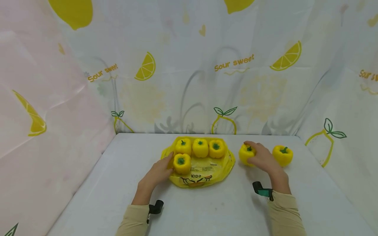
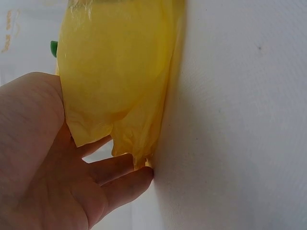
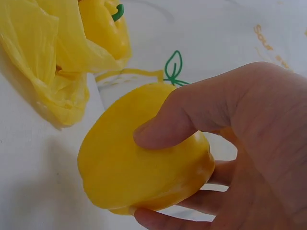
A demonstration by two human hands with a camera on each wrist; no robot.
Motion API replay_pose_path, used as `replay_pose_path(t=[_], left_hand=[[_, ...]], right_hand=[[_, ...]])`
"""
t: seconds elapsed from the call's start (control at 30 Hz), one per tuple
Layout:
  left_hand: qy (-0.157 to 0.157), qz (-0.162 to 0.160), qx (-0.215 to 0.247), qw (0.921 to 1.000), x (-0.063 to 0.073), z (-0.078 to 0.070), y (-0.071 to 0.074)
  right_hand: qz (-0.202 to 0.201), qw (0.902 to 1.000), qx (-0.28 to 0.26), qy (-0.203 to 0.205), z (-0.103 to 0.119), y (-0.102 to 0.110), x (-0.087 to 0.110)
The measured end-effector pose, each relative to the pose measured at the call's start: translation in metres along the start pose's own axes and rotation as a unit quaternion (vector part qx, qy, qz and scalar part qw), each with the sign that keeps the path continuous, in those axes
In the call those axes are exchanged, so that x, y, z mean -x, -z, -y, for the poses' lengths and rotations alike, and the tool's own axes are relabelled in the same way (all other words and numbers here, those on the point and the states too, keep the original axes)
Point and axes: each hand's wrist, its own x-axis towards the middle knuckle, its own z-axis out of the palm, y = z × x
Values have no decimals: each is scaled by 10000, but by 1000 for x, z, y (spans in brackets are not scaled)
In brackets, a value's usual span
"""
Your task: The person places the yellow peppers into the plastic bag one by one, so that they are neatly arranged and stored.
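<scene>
A yellow bell pepper (image 1: 245, 154) sits in my right hand (image 1: 263, 159), the thumb on one side and the fingers round the other. In the right wrist view this bell pepper (image 3: 139, 158) is gripped, its stem out of sight. My left hand (image 1: 157, 171) is at the left edge of a yellow plastic bag (image 1: 206, 170) lying on the table. Its fingers touch the bag's crumpled edge (image 2: 127, 134), the thumb tip hidden. Beside that hand, a bell pepper (image 1: 182, 164) rests on the bag. Three more bell peppers (image 1: 200, 148) stand in a row along its back.
Another yellow bell pepper (image 1: 282, 155) stands on the white table (image 1: 212, 209), right of my right hand. Behind the table hangs a lemon-printed cloth (image 1: 183, 88), with more cloth at both sides. Each wrist carries a small black camera (image 1: 156, 207).
</scene>
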Motion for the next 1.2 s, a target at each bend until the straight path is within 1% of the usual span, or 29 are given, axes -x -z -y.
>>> replay_pose_path(t=[0.13, 0.4, 0.57, 0.67, 0.83, 1.03, 1.2], left_hand=[[-10, 0, 50, 10000, 0, 1, -1], [-8, -2, 73, 10000, 0, 0, -1], [25, 7, 77, 10000, 0, 0, -1], [27, 7, 69, 10000, 0, 0, -1], [16, 7, 20, 10000, -1, 1, -1], [-29, -4, -20, 10000, -2, 1, -1], [-40, -3, -10, 10000, -1, 1, -1]], right_hand=[[-246, 9994, -105, 211, 9, -1, -1], [-412, 9977, -324, 419, 26, -6, 0], [-447, 9944, -514, 803, 39, -11, 1], [-333, 9918, -652, 1051, 49, -16, 1], [47, 9894, -790, 1220, 66, -32, 1], [538, 9867, -761, 1332, 82, -58, -1], [702, 9837, -614, 1538, 87, -77, -3]])
